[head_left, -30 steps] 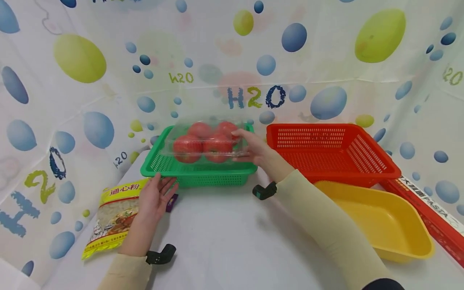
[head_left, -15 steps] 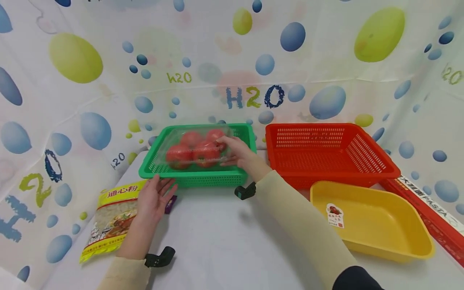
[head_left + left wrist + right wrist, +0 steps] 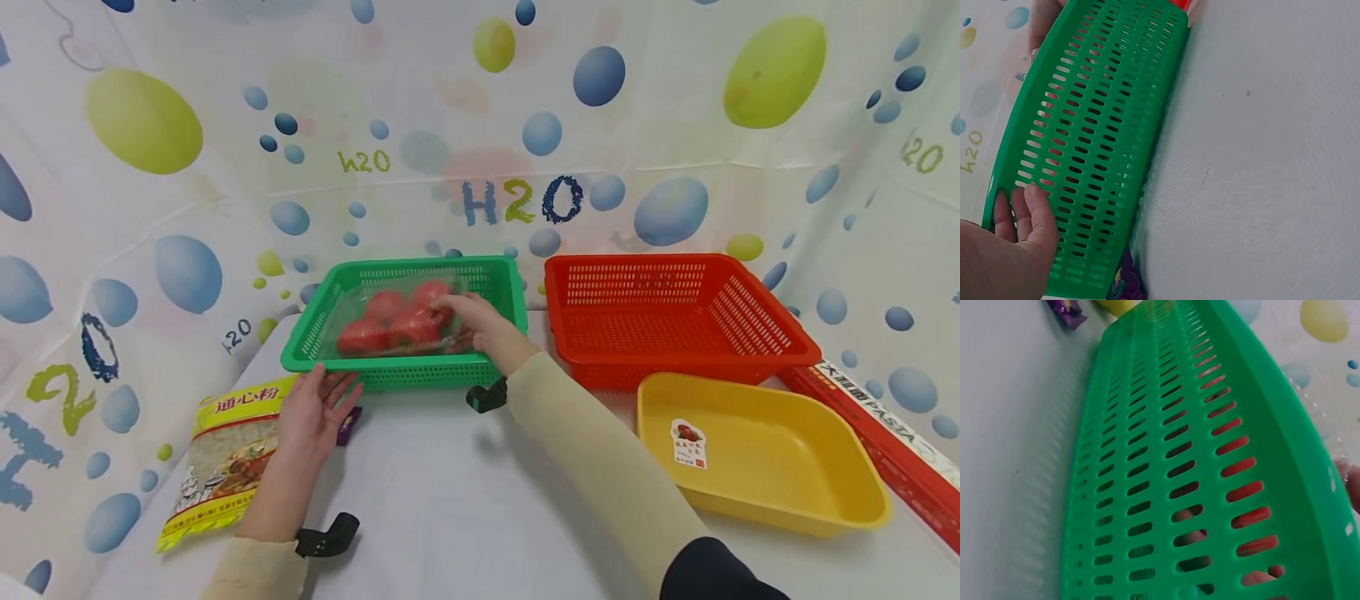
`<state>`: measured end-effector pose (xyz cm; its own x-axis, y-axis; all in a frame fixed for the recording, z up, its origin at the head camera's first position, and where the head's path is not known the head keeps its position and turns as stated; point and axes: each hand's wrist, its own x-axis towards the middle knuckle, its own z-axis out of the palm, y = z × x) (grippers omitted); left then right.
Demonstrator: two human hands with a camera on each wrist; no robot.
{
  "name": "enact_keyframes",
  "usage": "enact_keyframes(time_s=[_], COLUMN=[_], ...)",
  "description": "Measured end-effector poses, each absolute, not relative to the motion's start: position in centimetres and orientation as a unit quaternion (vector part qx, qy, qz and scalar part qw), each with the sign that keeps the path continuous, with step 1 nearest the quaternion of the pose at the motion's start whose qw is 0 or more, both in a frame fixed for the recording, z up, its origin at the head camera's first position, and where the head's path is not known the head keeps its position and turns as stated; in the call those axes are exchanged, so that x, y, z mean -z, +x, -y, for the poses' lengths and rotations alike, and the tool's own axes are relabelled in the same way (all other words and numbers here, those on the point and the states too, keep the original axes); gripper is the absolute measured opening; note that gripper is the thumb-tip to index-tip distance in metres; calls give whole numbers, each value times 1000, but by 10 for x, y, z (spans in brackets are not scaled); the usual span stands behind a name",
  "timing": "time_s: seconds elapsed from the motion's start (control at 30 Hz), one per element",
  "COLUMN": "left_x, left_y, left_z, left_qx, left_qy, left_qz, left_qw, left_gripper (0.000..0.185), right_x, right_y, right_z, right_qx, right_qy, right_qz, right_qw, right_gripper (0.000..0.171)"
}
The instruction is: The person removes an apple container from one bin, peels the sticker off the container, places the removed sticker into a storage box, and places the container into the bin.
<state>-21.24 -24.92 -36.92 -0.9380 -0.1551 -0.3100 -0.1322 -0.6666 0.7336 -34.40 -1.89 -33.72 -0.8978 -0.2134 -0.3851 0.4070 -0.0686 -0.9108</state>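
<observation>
Both arms wear cream sleeves, a black camera mount strapped at each wrist.

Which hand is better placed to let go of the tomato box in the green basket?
Right. The right hand already grips the tomato box inside the green basket; the left hand only touches the basket's front rim.

- The right hand (image 3: 480, 327) is gripping a clear box of tomatoes (image 3: 390, 321) inside the green basket (image 3: 405, 367).
- The left hand (image 3: 311, 417) is lying open, touching the basket's front wall, beside a noodle bag (image 3: 225, 458).
- A red basket (image 3: 667, 317) and a yellow tray (image 3: 765, 458) are sitting on the worktop (image 3: 465, 500).
</observation>
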Motion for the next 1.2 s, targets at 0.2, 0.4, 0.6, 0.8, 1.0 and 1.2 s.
enact_keyframes(time_s=[0.2,0.4,0.6,0.8,1.0,1.2], left_x=[368,367,369,369,369,368], left_y=[-212,-213,-213,-213,-211,-210], left_z=[249,249,248,246,246,247], left_qx=[898,901,898,893,895,899], left_qy=[181,178,176,174,171,168], left_qz=[401,396,404,414,412,406], left_qw=[1,-2,5,10,9,2], left_gripper=[40,41,39,41,41,39], right_x=[338,337,337,336,334,336], right_y=[-345,-343,-345,-351,-357,-360], right_z=[18,13,10,9,8,2], right_qx=[703,640,612,620,615,642], right_qy=[77,61,43,41,35,38], right_qz=[-668,-735,-754,-734,-731,-697], right_qw=[231,216,237,274,293,316], right_gripper=[47,40,43,18,21,55])
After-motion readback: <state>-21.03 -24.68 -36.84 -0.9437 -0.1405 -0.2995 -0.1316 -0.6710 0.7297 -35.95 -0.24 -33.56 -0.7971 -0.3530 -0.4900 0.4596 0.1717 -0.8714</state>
